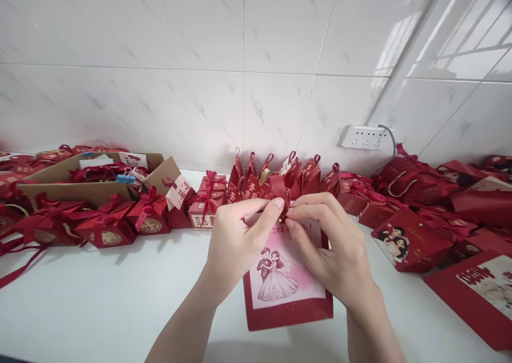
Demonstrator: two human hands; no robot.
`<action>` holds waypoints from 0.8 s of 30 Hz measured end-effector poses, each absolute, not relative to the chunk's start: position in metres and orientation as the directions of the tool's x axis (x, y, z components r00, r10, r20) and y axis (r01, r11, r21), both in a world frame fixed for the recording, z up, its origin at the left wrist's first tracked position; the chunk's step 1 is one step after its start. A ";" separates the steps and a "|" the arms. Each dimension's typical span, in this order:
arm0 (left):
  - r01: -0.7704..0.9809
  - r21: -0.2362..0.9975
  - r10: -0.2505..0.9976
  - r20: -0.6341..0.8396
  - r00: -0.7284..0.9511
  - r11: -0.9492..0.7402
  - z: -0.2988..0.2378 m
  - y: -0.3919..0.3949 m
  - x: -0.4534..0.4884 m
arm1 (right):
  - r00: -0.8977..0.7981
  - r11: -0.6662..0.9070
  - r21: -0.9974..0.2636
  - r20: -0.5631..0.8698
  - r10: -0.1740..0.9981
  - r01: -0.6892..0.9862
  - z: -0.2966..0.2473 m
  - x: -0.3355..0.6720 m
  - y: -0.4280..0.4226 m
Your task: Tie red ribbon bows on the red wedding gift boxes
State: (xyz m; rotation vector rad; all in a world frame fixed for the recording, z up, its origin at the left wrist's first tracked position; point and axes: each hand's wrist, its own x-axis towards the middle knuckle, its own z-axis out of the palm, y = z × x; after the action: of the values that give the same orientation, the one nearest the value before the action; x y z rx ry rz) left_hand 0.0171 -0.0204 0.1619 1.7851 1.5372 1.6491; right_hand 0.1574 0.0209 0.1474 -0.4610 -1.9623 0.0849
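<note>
Red ribbon [277,186] is pinched in our left hand [234,245], our right hand [340,248] pinching beside it at the top of the printed box [288,316], over the worktop [120,299]. We seem to be fastening it; the next move calls for even tension.

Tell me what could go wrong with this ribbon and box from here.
The ribbon could slip or crease, since the left hand seems to pinch only a bit of it. The picture on the box might get smudged where the right hand overlaps it. A forward nudge could topple the small boxes standing just behind.
</note>
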 end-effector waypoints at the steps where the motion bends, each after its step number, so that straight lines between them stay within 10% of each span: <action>1: 0.502 0.765 0.803 0.559 -0.207 -0.403 0.162 -0.020 0.017 | -0.359 0.921 -0.266 0.861 0.359 0.283 0.147 0.157 0.021; 24: 0.525 0.745 0.808 0.564 -0.168 -0.411 0.161 -0.012 0.017 | -0.386 0.884 -0.204 0.841 0.378 0.420 0.147 0.158 0.022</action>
State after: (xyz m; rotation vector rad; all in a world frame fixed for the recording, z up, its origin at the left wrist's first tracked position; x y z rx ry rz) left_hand 0.0169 -0.0117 0.1608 1.8393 1.5338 1.6085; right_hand 0.1577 0.0218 0.1471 -0.5803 -2.0131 -0.0511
